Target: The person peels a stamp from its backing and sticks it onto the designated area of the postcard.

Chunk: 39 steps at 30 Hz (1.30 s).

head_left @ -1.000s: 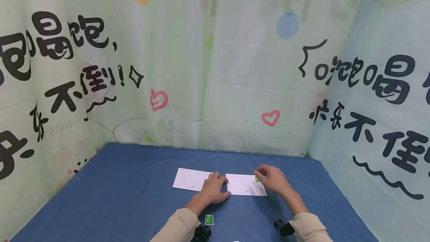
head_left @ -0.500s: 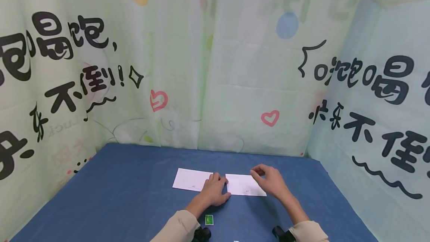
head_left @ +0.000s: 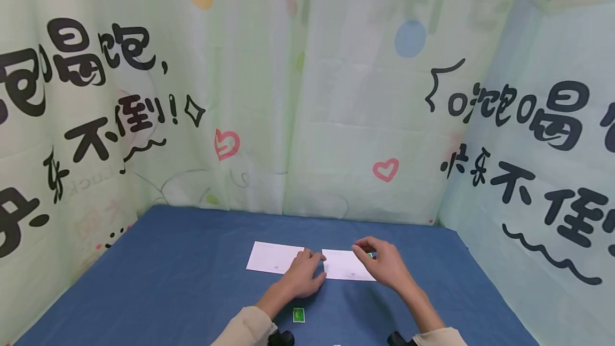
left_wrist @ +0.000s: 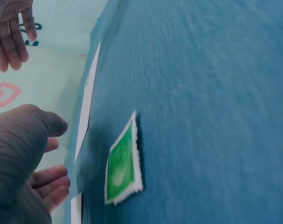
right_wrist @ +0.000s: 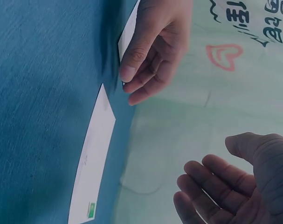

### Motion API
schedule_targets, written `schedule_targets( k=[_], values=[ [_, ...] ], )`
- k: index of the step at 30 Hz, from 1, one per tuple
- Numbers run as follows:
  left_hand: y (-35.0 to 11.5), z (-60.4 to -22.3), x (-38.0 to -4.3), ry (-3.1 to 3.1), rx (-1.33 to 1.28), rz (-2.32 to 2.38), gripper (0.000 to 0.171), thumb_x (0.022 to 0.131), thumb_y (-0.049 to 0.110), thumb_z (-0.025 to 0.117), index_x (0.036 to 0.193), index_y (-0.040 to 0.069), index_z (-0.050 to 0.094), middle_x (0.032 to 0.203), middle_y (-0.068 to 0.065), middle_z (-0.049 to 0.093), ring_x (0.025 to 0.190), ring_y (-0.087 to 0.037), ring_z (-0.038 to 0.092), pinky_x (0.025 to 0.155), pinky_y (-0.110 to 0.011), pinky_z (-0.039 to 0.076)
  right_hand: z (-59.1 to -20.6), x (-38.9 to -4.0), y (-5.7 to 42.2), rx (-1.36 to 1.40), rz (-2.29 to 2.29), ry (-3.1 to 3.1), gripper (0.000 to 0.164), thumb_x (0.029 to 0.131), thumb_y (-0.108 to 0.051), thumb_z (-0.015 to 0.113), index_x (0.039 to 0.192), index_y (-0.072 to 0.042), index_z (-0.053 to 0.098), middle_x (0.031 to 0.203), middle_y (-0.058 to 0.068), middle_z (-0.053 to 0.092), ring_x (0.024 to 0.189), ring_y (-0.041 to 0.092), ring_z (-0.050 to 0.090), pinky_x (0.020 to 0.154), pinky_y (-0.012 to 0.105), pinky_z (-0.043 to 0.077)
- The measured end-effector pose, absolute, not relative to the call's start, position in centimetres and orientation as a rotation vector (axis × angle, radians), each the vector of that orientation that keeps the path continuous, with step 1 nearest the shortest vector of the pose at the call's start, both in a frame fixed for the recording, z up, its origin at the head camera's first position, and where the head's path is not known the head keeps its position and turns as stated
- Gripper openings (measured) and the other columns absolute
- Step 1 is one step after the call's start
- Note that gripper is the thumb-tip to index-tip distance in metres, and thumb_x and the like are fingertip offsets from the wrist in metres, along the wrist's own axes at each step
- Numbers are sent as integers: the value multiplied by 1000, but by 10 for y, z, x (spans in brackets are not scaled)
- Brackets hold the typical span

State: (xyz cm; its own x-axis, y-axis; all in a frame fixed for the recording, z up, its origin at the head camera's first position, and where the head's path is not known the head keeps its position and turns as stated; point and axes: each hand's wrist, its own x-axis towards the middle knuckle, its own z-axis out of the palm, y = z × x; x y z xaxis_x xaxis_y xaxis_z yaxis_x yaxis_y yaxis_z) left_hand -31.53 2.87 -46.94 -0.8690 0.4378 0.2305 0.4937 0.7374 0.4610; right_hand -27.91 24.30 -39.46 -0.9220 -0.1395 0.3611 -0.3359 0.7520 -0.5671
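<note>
Two white envelopes lie side by side on the blue cloth: the left envelope [head_left: 271, 258] and the right envelope [head_left: 342, 266]. My left hand [head_left: 301, 275] is over the left envelope's right end, with relaxed fingers and the thumb apart from them. Over the right end of the right envelope hovers my right hand [head_left: 384, 261], loosely bent and holding nothing. A green postage stamp [right_wrist: 91, 210] sits at that envelope's corner in the right wrist view; my right hand covers most of it in the head view. Another green stamp [left_wrist: 121, 170] lies on the cloth nearer to me.
The blue cloth [head_left: 192, 282] covers the table. A pale printed curtain [head_left: 307, 95] hangs along its back and sides. A small white edge [head_left: 337, 345] shows at the bottom of the head view. Black wrist cameras [head_left: 281, 338] are strapped under the sleeves.
My right hand has moved off the stamp on the right envelope, shifting left and towards me. The left hand has drawn slightly back towards me, its fingers a little more spread.
</note>
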Motion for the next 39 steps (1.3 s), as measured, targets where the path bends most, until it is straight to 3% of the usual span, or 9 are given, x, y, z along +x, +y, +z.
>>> schedule_targets(
  k=[12,19,29,39],
  values=[
    [4,-469,-309,-2725,-832,-914,38,99,22,65,134,7,61,125,-13,57,119,-29,52,100,-47,45,-390,-272,233,433,1033,-2622,16,98,-20,70,108,-9,75,98,-4,75,85,13,69,73,27,55],
    [-8,-468,-304,-2695,-831,-921,36,98,20,67,132,7,62,122,-11,57,113,-27,53,95,-45,45,-394,-269,222,496,1016,-2609,12,97,-21,72,104,-13,75,96,-8,74,85,8,68,74,26,55],
    [-24,-467,-298,-2653,-813,-899,38,96,19,69,130,5,62,120,-12,58,113,-30,54,96,-47,44,-393,-263,208,593,912,-2617,13,96,-20,72,104,-11,75,97,-6,75,91,15,70,76,34,57],
    [-44,-468,-293,-2614,-815,-909,36,94,17,70,127,3,62,117,-14,59,109,-32,55,94,-50,44,-396,-257,196,697,831,-2614,10,95,-21,73,101,-13,75,96,-9,74,94,16,71,76,32,57]
  ],
)
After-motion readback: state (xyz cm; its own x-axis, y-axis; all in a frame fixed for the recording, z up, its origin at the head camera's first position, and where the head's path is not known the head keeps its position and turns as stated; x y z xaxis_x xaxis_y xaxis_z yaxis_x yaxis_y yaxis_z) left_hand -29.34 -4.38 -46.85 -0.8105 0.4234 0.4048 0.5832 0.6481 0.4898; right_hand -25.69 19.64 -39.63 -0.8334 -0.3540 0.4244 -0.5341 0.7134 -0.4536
